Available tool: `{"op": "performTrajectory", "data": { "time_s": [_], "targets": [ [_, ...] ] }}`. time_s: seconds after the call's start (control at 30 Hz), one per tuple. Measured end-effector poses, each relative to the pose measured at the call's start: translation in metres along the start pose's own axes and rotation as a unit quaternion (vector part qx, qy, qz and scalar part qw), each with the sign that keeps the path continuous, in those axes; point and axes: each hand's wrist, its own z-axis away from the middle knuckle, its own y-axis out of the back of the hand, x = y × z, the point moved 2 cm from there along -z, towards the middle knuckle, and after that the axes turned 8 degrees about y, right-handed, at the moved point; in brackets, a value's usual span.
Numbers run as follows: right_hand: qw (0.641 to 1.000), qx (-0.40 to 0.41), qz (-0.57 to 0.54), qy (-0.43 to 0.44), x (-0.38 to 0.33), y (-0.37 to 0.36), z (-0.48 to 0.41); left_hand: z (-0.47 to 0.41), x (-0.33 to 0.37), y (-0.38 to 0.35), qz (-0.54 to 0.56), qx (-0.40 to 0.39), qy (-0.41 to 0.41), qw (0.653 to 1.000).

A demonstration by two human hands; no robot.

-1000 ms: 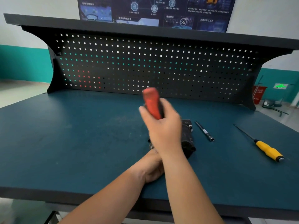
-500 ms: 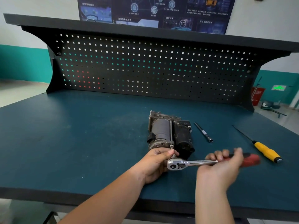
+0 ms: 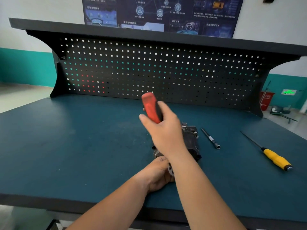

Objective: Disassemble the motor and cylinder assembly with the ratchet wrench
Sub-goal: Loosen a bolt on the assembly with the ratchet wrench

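Head view: you look down over both forearms at a dark teal workbench.
Motor and cylinder assembly: the motor and cylinder assembly, dark and grimy, lies on the bench top in the middle of the view. Your right hand and wrist cover most of it.
Right hand: your right hand is above the assembly. Its fingers are wrapped round the red and black handle of the ratchet wrench.
Ratchet wrench: the handle points up and away from you, over the far end of the assembly. Its metal head shows at the assembly's near end, beside your right wrist.
Left hand: your left hand is at the near end of the assembly. Its fingers are curled round the wrench's metal head. Your right forearm crosses over it and hides part of the grip.
Extension bar: a thin metal extension bar lies flat just to the right of the assembly, not touching it.
Screwdriver: a screwdriver with a yellow handle lies well to the right of the assembly, beyond the bar. Its blade points away from you.
Pegboard: a black pegboard stands upright behind the assembly, under a dark shelf.
Poster: a dark blue poster hangs on the wall above the shelf.
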Motion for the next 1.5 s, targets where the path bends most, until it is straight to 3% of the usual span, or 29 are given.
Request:
{"op": "performTrajectory", "data": {
  "time_s": [0.07, 0.13, 0.27, 0.37, 0.47, 0.63, 0.73, 0.8, 0.9, 1.07, 1.17, 1.3, 1.5],
  "targets": [
    [0.999, -0.044, 0.013, 0.004, 0.0, -0.009, 0.004, 0.002, 0.004, -0.001, -0.006, -0.013, -0.007, 1.0],
    [0.999, -0.04, 0.015, 0.009, -0.001, -0.008, 0.006, 0.001, 0.005, -0.002, -0.011, -0.015, -0.006, 1.0],
    [0.996, 0.088, -0.035, -0.002, 0.0, 0.015, 0.006, -0.001, 0.002, -0.002, -0.012, 0.003, -0.004, 1.0],
    [0.973, 0.203, -0.105, -0.015, 0.003, 0.033, 0.018, 0.001, 0.004, -0.005, -0.005, 0.029, -0.016, 0.999],
    [0.917, 0.341, -0.205, -0.019, 0.008, 0.05, 0.034, 0.002, 0.004, -0.005, 0.002, 0.035, -0.015, 0.999],
    [0.783, 0.531, -0.318, -0.058, 0.035, 0.081, 0.063, 0.005, 0.006, -0.009, -0.018, 0.033, -0.013, 0.999],
    [0.722, 0.588, -0.343, -0.124, 0.054, 0.086, 0.081, 0.006, 0.007, -0.009, -0.017, 0.031, -0.023, 0.999],
    [0.708, 0.599, -0.348, -0.139, 0.061, 0.086, 0.087, 0.005, 0.007, -0.008, -0.014, 0.029, -0.028, 0.999],
    [0.732, 0.586, -0.327, -0.12, 0.057, 0.086, 0.08, 0.004, 0.005, -0.006, -0.014, 0.032, -0.026, 0.999],
    [0.847, 0.457, -0.269, -0.034, 0.03, 0.076, 0.051, 0.003, 0.003, -0.004, -0.011, 0.015, -0.022, 1.0],
    [0.896, 0.365, -0.254, -0.014, 0.017, 0.065, 0.037, 0.002, 0.004, -0.004, 0.0, 0.015, -0.038, 0.999],
    [0.922, 0.3, -0.244, 0.0, 0.012, 0.055, 0.029, 0.001, 0.003, -0.004, 0.008, 0.022, -0.06, 0.998],
    [0.926, 0.29, -0.241, -0.001, 0.024, 0.055, 0.021, -0.004, 0.009, -0.002, 0.008, 0.044, -0.069, 0.997]
  ]
}}
